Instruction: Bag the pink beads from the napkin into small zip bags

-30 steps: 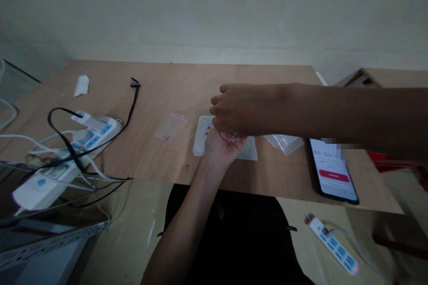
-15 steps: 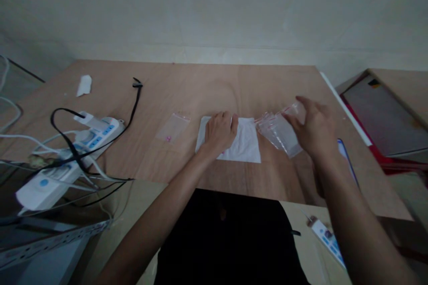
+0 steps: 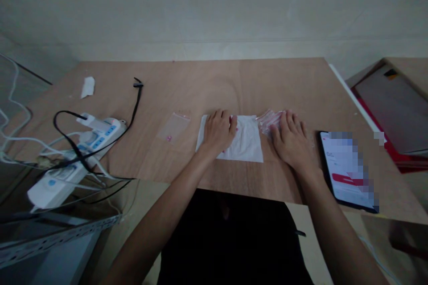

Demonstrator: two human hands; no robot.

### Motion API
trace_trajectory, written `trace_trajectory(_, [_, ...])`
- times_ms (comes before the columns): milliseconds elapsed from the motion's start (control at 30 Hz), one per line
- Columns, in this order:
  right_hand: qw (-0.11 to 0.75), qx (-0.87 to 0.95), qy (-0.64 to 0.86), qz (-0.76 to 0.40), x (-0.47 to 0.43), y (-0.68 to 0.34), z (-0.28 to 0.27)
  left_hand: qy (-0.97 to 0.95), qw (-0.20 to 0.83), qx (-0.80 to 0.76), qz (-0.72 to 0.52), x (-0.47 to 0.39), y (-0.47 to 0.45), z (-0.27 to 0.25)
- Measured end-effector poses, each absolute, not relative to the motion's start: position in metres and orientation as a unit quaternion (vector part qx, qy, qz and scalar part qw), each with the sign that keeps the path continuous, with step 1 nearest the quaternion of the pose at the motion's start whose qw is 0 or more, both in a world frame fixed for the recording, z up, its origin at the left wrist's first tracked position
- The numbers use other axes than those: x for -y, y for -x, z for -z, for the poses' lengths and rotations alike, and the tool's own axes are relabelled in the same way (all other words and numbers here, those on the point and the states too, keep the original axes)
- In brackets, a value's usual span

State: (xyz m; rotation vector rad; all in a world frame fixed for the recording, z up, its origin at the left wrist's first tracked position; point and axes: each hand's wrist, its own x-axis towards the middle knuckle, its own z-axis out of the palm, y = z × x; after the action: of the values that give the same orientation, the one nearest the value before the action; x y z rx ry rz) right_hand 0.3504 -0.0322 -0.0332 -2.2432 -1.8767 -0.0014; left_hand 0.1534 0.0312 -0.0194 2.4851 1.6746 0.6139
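Note:
My left hand (image 3: 218,132) lies flat, palm down, on the left part of a white paper sheet (image 3: 246,142) at the table's front middle. My right hand (image 3: 291,141) rests palm down on a stack of small clear zip bags with red seals (image 3: 268,120), just right of the sheet; its fingers are spread. A single clear zip bag (image 3: 174,126) holding a tiny pink item lies flat to the left of the sheet. Whatever sits under either palm is hidden.
A phone (image 3: 347,168) with a lit screen lies at the right front of the wooden table (image 3: 214,84). White power strips (image 3: 78,147) with tangled black and white cables fill the left edge. A white scrap (image 3: 88,86) lies far left. A red-edged board (image 3: 394,111) stands right.
My right hand came away from over the left palm, swung right holding the zip bags, then pressed them flat on the table. My left hand turned palm down onto the white sheet.

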Motion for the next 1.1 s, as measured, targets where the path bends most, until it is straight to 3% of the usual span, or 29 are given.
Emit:
trace_trajectory(133, [0.141,0.631,0.762,-0.005,0.032,-0.349,0.035,-0.732,0.005,-0.643,-0.225,-0.043,-0.109,-0.001])
trace_trajectory(300, [0.207,0.611,0.764,-0.009,0.034,-0.351,0.033,-0.648,0.055,-0.758,-0.042,-0.065,-0.052,-0.013])
trace_trajectory(400, [0.241,0.601,0.762,0.0,0.036,-0.352,0.032,-0.639,0.078,-0.765,-0.004,-0.071,-0.044,-0.007])
trace_trajectory(700, [0.31,0.587,0.748,0.002,0.041,-0.352,0.029,-0.65,0.135,-0.744,-0.077,-0.071,-0.032,-0.006])
trace_trajectory(867, [0.413,0.565,0.711,0.07,0.048,-0.34,0.013,-0.653,0.117,-0.729,-0.17,-0.053,-0.024,-0.036])
trace_trajectory(933, [0.477,0.564,0.673,0.035,0.044,-0.325,-0.005,-0.664,0.113,-0.7,-0.236,-0.042,-0.029,-0.055])
trace_trajectory(1000, [0.524,0.585,0.614,-0.075,0.032,-0.304,-0.03,-0.695,0.132,-0.623,-0.333,-0.032,-0.041,-0.073])
trace_trajectory(1100, [0.513,0.653,0.502,-0.241,0.005,-0.271,-0.072,-0.731,0.174,-0.524,-0.401,-0.023,-0.069,-0.098])
